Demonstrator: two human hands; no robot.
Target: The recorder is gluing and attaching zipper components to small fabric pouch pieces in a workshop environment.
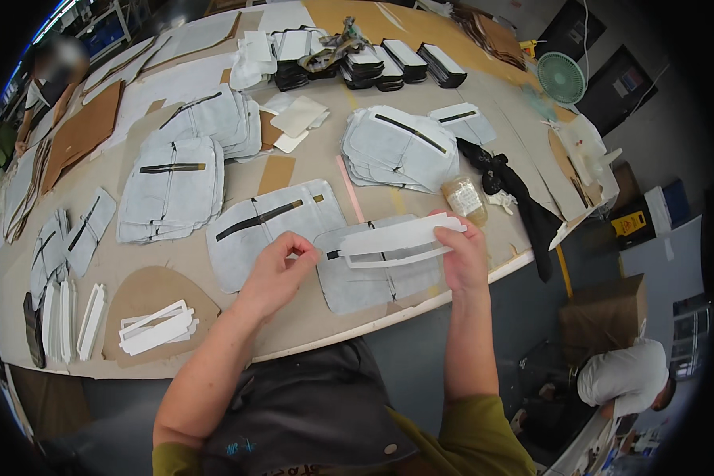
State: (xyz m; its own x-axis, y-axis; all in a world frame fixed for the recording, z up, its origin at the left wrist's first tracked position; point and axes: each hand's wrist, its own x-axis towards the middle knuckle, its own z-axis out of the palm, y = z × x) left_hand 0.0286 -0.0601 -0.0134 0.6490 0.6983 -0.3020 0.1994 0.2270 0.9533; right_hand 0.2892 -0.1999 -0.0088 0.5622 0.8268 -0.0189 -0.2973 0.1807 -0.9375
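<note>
My right hand [462, 252] grips the right end of a white rectangular paper frame [365, 260] with a long slot, a wide white strip [404, 233] along its far side. It hovers over a grey fabric panel [349, 293] with a dark strip partly hidden beneath it. To the left, my left hand [281, 274] is closed in a pinch, thumb against index finger; whatever is between the fingertips is too small to make out. Another grey panel with a black strip [259, 220] lies just beyond my left hand. A jar [463, 198] stands beyond my right hand.
Stacks of grey panels [170, 190] [401, 151] cover the middle of the table. More white frames [157, 327] lie on a brown board at the near left. Black cloth [523, 198] hangs over the right edge. Black-edged white bundles [403, 59] sit at the back. Two people are nearby.
</note>
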